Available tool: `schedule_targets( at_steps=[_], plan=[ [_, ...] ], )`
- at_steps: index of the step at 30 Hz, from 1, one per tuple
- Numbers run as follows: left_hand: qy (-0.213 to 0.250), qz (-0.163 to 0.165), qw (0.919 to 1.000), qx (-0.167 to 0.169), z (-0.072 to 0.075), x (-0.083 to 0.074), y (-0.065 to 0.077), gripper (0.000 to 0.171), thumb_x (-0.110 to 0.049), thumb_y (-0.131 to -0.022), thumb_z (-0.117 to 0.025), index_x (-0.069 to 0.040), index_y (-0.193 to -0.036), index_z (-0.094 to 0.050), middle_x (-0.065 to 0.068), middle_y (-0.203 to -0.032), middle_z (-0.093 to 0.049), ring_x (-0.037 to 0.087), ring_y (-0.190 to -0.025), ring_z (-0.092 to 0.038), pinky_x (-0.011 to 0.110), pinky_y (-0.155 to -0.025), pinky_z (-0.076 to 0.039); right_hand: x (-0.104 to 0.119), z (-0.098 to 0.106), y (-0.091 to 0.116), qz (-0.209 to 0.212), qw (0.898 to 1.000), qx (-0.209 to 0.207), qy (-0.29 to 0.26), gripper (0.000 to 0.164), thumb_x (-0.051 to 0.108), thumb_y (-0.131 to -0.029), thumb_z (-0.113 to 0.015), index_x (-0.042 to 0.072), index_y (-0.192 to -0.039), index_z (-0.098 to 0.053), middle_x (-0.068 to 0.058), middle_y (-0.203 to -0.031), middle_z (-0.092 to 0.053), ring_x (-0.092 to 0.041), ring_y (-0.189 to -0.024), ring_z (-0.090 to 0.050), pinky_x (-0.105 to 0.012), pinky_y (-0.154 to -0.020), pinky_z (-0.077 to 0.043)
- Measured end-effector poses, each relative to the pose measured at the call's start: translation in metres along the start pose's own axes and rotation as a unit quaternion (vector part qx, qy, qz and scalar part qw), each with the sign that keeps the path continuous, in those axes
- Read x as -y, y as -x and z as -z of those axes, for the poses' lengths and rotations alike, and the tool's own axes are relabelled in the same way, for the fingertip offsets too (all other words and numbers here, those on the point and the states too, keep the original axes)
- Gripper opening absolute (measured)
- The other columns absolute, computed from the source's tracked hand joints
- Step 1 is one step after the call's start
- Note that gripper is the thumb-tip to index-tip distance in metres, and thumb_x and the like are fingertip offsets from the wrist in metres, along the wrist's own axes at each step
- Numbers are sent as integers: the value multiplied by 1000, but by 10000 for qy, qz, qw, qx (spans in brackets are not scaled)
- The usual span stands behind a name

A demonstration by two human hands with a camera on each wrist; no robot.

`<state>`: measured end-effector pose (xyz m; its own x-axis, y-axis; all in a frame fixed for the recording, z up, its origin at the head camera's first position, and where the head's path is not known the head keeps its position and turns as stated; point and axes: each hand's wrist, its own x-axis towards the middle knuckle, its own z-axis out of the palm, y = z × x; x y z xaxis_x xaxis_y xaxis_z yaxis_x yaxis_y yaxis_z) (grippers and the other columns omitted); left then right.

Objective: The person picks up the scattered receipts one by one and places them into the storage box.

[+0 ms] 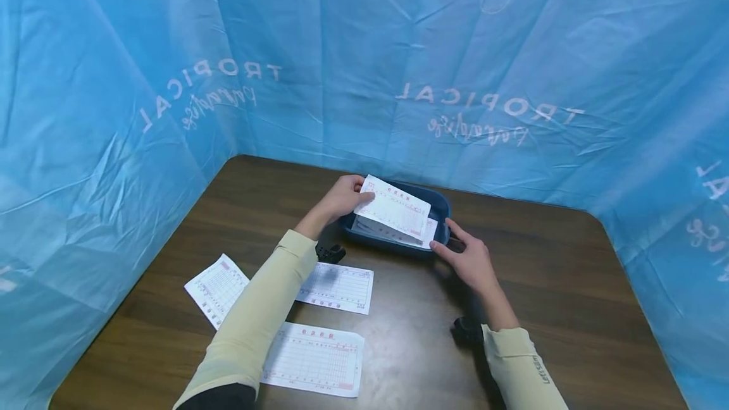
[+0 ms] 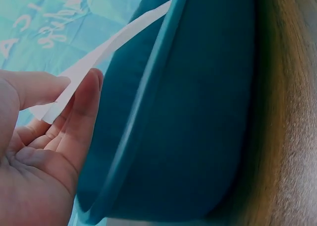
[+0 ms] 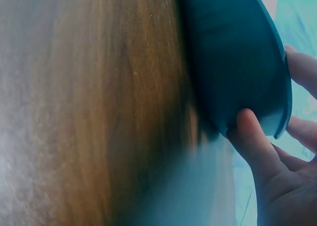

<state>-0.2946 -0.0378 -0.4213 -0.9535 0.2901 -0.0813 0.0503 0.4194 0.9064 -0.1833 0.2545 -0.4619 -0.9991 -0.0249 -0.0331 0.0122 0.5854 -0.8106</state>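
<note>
My left hand (image 1: 340,198) pinches a printed white form slip (image 1: 395,207) by its left end, thumb on top and fingers below. The slip slants over a dark blue plastic basin (image 1: 428,193), and its far end reaches past the rim in the left wrist view. More white slips (image 1: 431,231) lie inside the basin, partly covered by the held one. At the basin's right end, my right hand (image 1: 469,263) grips the wall, with the thumb (image 3: 247,124) on the outside and fingers at the rim.
On the brown table (image 1: 558,283), a tilted slip (image 1: 216,286), another slip (image 1: 338,288) and a larger form sheet (image 1: 316,359) lie near my left sleeve, which partly covers them. Blue printed cloth (image 1: 364,49) hangs behind the table and at its sides.
</note>
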Motion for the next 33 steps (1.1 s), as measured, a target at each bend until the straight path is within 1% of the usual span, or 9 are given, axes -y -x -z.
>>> schedule_targets(
  at_steps=[4, 9, 13, 16, 18, 22, 25, 29, 33],
  plan=[
    [-43, -17, 9999, 109, -7, -3, -4, 29, -18, -94, -64, -2, -117, -59, 9, -105, -61, 21, -86, -58, 31, -73, -49, -2, 2, 1, -1, 10000, -51, 82, 84, 62, -82, -64, 24, -150, -34, -16, -147, -40, -35, -126, -46, -55, -95, -41],
    [-113, 65, 9996, 233, -14, -2, -4, 28, -17, -94, -64, -1, -117, -59, 9, -102, -62, 20, -82, -60, 30, -70, -49, -5, 2, 2, -14, 9999, 21, 125, 84, 62, -82, -64, 24, -150, -35, -16, -146, -41, -34, -125, -48, -54, -94, -41],
    [-486, -22, 9985, 243, -17, -2, -2, 24, -16, -93, -64, -1, -112, -61, 9, -96, -62, 19, -77, -59, 29, -66, -48, -3, 1, 1, -22, 10000, 51, 53, 84, 62, -81, -65, 24, -149, -36, -15, -146, -41, -34, -124, -49, -53, -94, -42],
    [-836, -167, 9963, 146, -18, -3, -2, 23, -16, -93, -64, -1, -111, -62, 8, -95, -62, 19, -76, -58, 29, -66, -46, -2, 1, 0, -18, 10000, 21, 48, 84, 63, -80, -64, 24, -149, -36, -16, -145, -42, -34, -124, -49, -53, -94, -42],
    [-981, -188, 9950, 95, -18, -4, -3, 25, -17, -92, -65, -1, -112, -61, 8, -96, -61, 19, -78, -57, 29, -68, -46, -1, 1, -1, -11, 10000, 21, 30, 84, 63, -81, -64, 23, -149, -36, -16, -145, -42, -34, -124, -49, -54, -94, -42],
    [-1281, -130, 9917, 28, -18, -7, -2, 33, -20, -92, -66, 0, -119, -60, 9, -103, -60, 20, -86, -55, 31, -74, -46, 0, 1, 0, -43, 10000, 65, 44, 84, 62, -81, -65, 22, -149, -36, -17, -145, -42, -34, -124, -49, -53, -94, -42],
    [-1478, -198, 9888, -104, -17, -9, -1, 38, -21, -92, -65, 0, -123, -58, 11, -110, -61, 21, -93, -55, 34, -80, -47, 0, 1, 0, -89, 9999, 40, 24, 83, 61, -81, -65, 23, -149, -36, -17, -145, -43, -34, -125, -49, -53, -94, -42],
    [-1566, -250, 9866, -379, -16, -13, 1, 37, -21, -93, -62, -1, -125, -58, 12, -116, -61, 23, -102, -56, 38, -87, -47, -1, 1, -1, -122, 9999, 18, -14, 82, 60, -81, -65, 24, -149, -36, -17, -144, -43, -34, -125, -48, -53, -95, -41],
    [-1432, -148, 9878, -588, -13, -15, 4, 37, -21, -94, -62, -4, -126, -57, 9, -120, -60, 23, -108, -56, 38, -90, -47, -2, 1, -1, -106, 9999, 49, -55, 82, 60, -82, -65, 24, -149, -36, -17, -145, -42, -34, -126, -48, -54, -95, -40]
  ],
)
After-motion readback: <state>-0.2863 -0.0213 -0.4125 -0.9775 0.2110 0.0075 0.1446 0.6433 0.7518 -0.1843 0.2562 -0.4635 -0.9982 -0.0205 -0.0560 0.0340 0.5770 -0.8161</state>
